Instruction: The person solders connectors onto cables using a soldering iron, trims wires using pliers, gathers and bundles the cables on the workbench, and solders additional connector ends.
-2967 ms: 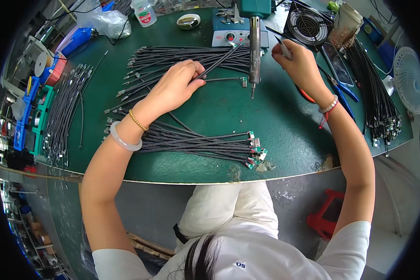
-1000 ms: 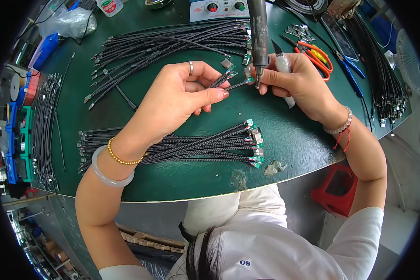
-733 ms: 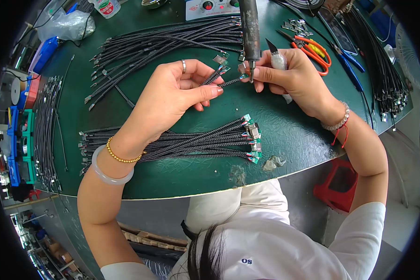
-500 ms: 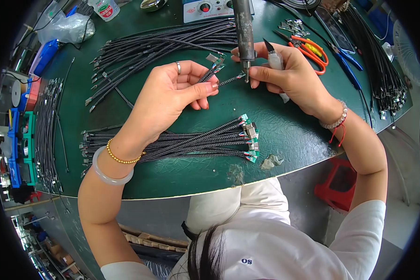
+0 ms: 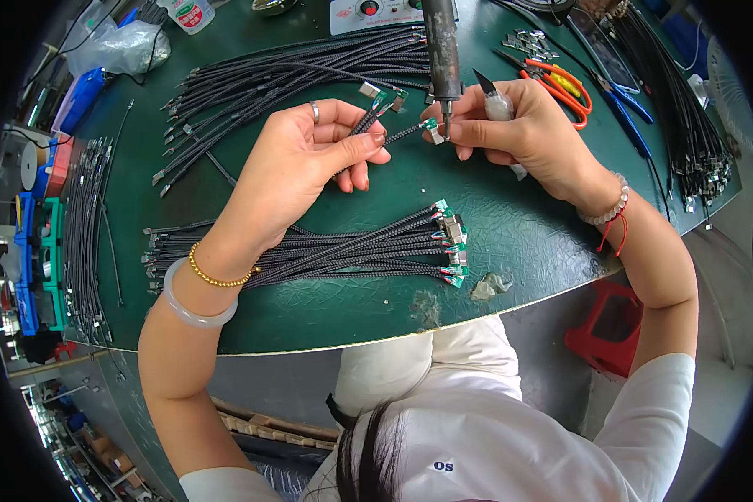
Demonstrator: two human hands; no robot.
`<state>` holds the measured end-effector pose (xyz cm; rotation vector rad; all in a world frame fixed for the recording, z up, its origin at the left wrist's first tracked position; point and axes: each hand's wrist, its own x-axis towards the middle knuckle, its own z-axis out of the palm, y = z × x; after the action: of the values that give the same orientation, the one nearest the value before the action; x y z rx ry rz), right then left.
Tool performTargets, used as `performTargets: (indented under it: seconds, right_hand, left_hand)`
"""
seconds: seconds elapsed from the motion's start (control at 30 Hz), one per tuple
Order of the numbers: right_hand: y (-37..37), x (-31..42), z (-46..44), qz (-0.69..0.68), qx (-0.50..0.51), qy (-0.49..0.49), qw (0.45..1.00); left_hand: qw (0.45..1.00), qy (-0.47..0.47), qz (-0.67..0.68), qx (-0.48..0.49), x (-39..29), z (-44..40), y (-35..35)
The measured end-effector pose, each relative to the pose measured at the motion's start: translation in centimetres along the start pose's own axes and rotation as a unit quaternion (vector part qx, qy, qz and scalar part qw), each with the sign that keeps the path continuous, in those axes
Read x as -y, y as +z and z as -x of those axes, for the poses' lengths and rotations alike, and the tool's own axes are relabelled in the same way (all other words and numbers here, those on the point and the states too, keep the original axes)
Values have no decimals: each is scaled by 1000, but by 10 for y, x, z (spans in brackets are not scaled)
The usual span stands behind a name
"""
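My left hand [image 5: 326, 151] is closed around several black braided cables [image 5: 361, 125]; their ends carry small green boards and metal plugs. One cable end, with a green board and a metal plug [image 5: 437, 134], points right, beside the tip of the soldering iron [image 5: 443, 67] that hangs down from above. My right hand [image 5: 519, 130] has a craft knife [image 5: 498, 105] with a white-wrapped handle tucked in its fingers, blade upward. Its thumb and fingertips are close to the iron's tip and the plug. Whether they touch the plug is unclear.
Bundled cables [image 5: 293, 75] lie behind my hands, and finished-looking cable ends [image 5: 452, 238] lie in front. Orange-handled cutters [image 5: 571, 100], blue-handled pliers [image 5: 627, 109] and loose metal plugs [image 5: 527, 40] are at right. The soldering station [image 5: 376, 12] stands at the back.
The cable end by the iron's tip now shows a green board with a metal plug; earlier mostly its small tip showed there. The plugs above my left hand have turned slightly. My right hand keeps the knife.
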<state>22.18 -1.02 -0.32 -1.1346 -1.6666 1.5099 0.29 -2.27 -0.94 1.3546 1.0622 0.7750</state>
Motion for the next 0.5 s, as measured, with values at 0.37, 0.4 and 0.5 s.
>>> performTargets:
  seconds: [0.37, 0.4, 0.5]
  right_hand:
    - [0, -1, -2, 31, 7, -17, 999]
    - [1, -1, -2, 35, 17, -15, 999]
    - [4, -4, -3, 36, 12, -27, 999]
  left_hand:
    - [999, 25, 21, 18, 0, 3, 3]
    - [999, 20, 23, 27, 1, 3, 4]
    - [999, 12, 35, 34, 1, 3, 5]
